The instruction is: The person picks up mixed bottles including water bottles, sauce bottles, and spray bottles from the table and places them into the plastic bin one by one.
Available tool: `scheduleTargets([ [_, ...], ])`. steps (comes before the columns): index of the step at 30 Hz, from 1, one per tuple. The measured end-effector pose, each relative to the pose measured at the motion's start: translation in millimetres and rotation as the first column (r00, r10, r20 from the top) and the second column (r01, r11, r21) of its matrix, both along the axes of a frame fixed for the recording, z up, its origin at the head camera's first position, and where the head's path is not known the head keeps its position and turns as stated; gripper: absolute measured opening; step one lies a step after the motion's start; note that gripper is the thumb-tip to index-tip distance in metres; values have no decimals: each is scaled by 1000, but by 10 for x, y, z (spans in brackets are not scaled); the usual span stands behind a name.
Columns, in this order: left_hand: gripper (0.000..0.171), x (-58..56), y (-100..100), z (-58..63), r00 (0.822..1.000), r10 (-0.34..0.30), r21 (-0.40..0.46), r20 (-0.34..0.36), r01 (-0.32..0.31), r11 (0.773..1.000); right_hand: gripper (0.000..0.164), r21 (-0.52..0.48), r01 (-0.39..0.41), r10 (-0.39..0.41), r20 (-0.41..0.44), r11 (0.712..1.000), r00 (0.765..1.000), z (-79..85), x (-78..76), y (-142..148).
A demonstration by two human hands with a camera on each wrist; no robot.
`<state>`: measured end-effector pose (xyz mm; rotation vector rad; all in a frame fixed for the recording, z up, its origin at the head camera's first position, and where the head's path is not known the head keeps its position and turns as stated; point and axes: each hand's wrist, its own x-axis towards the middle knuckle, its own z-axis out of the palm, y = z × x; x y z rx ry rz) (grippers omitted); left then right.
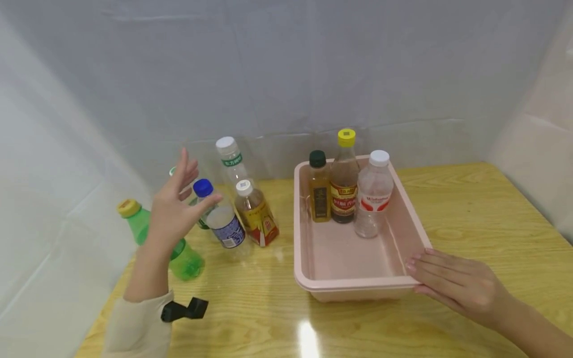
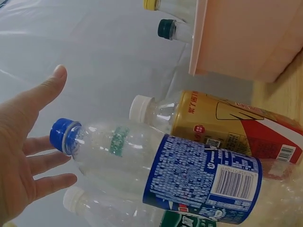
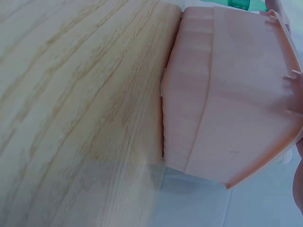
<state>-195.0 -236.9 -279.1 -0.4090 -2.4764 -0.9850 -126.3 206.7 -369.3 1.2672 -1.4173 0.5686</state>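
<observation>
My left hand [image 1: 174, 204] has its thumb and fingers spread apart, just beside the blue cap of a clear plastic bottle [image 2: 118, 146] with a blue label, holding nothing. Near that bottle stand a drink bottle [image 1: 257, 219] with a yellow-and-red label and a clear bottle [image 1: 233, 161] with a white cap. A green bottle [image 1: 188, 261] with a yellow cap is partly behind my left wrist. My right hand [image 1: 461, 283] holds the front right corner of a pink plastic basin [image 1: 353, 284], fingers over the rim and thumb below.
At the basin's back stand a dark-capped bottle [image 1: 320, 191], a yellow-capped bottle [image 1: 344, 171] of dark liquid and a white-capped clear bottle [image 1: 375, 191]. The wooden table [image 1: 250, 318] meets pale sheeting [image 1: 277, 74] behind. A black strap piece [image 1: 184, 310] sits at my left sleeve.
</observation>
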Motion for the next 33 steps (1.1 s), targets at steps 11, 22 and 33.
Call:
scheduleTargets([
  [11, 96, -48, -36, -257, 998, 35, 20, 51, -36, 999, 24, -8, 0, 0, 4, 1000, 1000, -13, 2, -3],
  [22, 106, -66, 5, -424, 995, 59, 59, 78, -64, 996, 24, 2, -1, 1, 13, 1000, 1000, -17, 6, 9],
  [33, 85, -56, 1, -476, 995, 100, 67, 17, -101, 993, 24, -1, -19, 19, 32, 1000, 999, -10, 8, 5],
])
